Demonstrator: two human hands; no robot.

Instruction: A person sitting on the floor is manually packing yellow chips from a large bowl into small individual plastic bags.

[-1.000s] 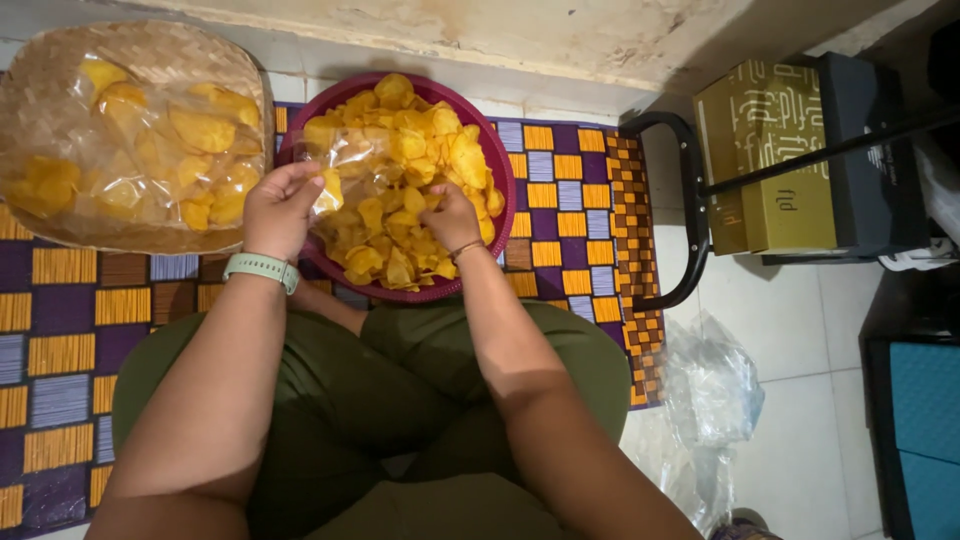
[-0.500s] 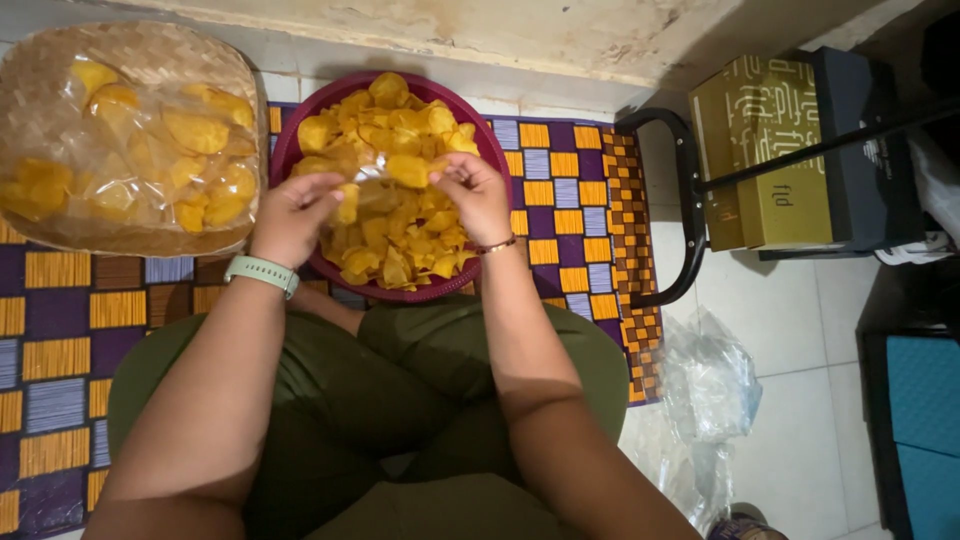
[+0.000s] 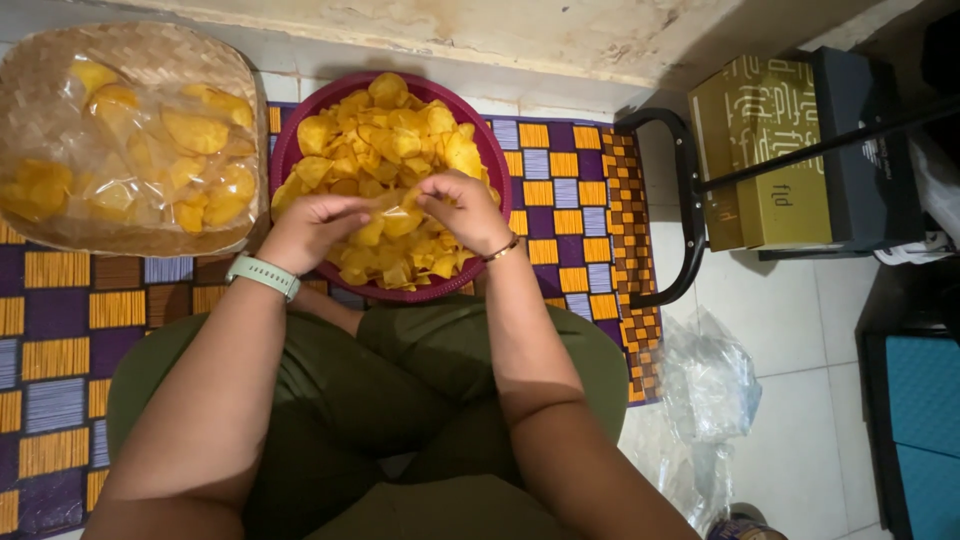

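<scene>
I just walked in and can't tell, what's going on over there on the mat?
A person sits cross-legged on a patterned mat, both hands over a maroon bowl heaped with yellow chips. The left hand and right hand pinch a small clear plastic bag of chips between them. A woven basket to the left holds filled bags.

Warm, fairly dim indoor light falls from overhead, brightest on the pale wall (image 3: 560, 40) along the top while the right edge sinks into deep shadow around the dark box (image 3: 870, 150). Glare glints off the clear bags in the woven basket (image 3: 130, 60) and off the crumpled plastic (image 3: 705, 385) on the floor. Focus is fairly sharp mid-frame, though the wide lens bends the edges slightly.
</scene>
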